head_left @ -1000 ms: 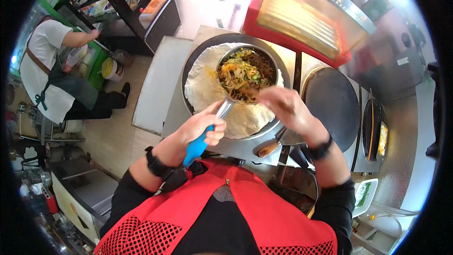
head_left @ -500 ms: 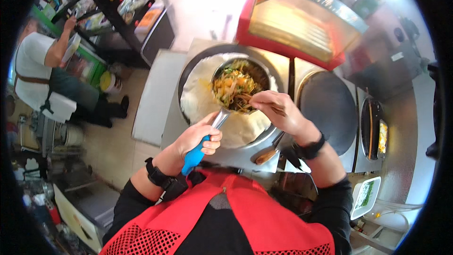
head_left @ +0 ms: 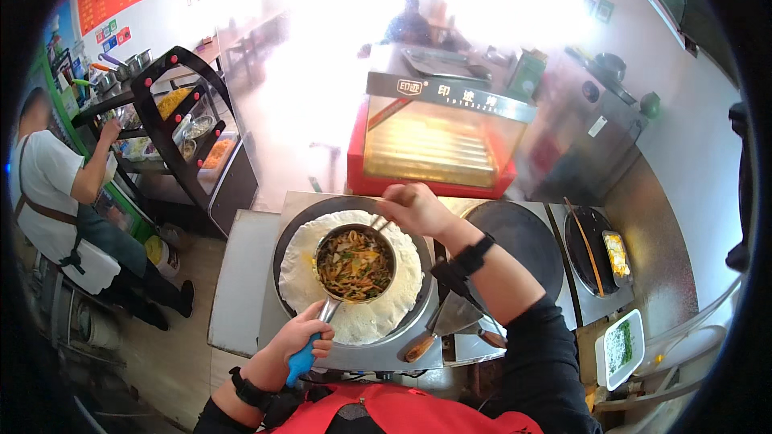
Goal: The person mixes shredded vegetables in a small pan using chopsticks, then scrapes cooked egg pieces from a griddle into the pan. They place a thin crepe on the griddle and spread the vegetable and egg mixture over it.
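Observation:
My left hand [head_left: 302, 336] is closed round the blue handle of a small metal saucepan [head_left: 393, 275]. Shredded vegetables and brown strips [head_left: 356, 264] fill the pan. It is held over a large pale pancake [head_left: 301, 253], which lies on a round dark griddle [head_left: 283, 289]. At the pan's far right rim, my right hand [head_left: 414, 207] pinches a thin stick-like utensil [head_left: 381, 223] that reaches down towards the food; its exact kind is too small to tell.
Wood-handled scrapers [head_left: 422, 344] lie at the griddle's right front. Another round griddle [head_left: 523, 245] stands to the right, then a dark pan [head_left: 591, 265] and a white tray of chopped greens [head_left: 623, 345]. A glass-fronted red warmer [head_left: 434, 145] stands behind. A co-worker [head_left: 68, 201] stands at left.
The view has tilted up, showing more of the room. My right hand has moved from the pan's near right side to its far right rim. My left hand still holds the saucepan over the pancake.

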Tool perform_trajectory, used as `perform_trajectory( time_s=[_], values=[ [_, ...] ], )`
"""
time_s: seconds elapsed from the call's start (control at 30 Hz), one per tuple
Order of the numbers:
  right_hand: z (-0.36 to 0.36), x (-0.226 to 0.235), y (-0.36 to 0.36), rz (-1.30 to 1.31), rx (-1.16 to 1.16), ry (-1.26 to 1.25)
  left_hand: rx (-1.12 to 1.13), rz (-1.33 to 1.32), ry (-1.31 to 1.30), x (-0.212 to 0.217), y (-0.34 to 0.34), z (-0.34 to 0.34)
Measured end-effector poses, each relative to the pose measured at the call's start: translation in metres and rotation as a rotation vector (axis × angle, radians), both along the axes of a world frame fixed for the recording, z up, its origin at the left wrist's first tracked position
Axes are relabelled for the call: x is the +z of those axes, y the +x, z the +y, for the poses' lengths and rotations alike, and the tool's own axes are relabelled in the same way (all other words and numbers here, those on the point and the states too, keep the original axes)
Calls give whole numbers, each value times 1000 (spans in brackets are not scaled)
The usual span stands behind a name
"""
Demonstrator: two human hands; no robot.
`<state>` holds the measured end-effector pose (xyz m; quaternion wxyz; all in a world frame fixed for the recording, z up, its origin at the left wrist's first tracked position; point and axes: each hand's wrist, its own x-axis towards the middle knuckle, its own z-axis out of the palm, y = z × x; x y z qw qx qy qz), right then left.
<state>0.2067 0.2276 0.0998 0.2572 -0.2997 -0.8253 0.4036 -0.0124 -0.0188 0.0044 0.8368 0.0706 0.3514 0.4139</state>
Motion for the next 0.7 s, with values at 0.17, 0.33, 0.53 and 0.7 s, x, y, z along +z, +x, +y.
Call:
perform_trajectory(
  time_s=[0.17, 0.33, 0.53, 0.7],
  values=[
    [-42, -62, 41, 190, -211, -470, 109, 110, 119, 3, 2, -5],
    [-85, -111, 45, 469, -454, -853, 151, 77, 96, 2, 18, 0],
    [-104, -134, 49, 701, -704, -1097, 159, -13, 28, 14, 26, -2],
    [-103, -122, 37, 887, -782, -755, 162, 14, 73, 17, 28, -2]
  ],
)
